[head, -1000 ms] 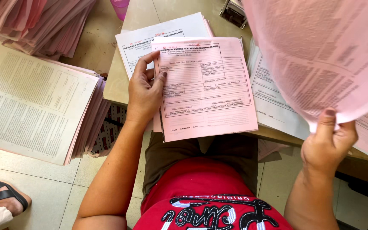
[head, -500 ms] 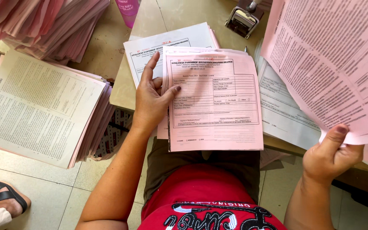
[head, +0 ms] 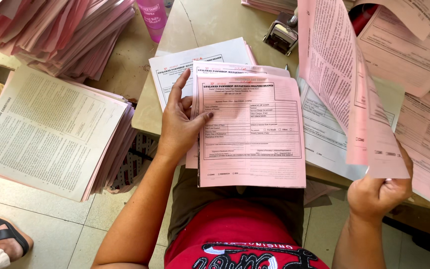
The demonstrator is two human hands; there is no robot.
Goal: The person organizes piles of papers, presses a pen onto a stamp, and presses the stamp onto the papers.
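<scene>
- Beige table [head: 210, 25], bearing pink forms [head: 252, 132] at near edge, white sheets [head: 195, 62] beneath.
- Far side: stamp [head: 280, 36], pink bottle [head: 151, 17].
- Left, on a lower surface: stacked pink-and-white forms [head: 51, 132].

2 hands [head: 180, 127], 1 stamp [head: 280, 36], 1 pink bottle [head: 153, 17], 1 sandalled foot [head: 1, 236].
</scene>
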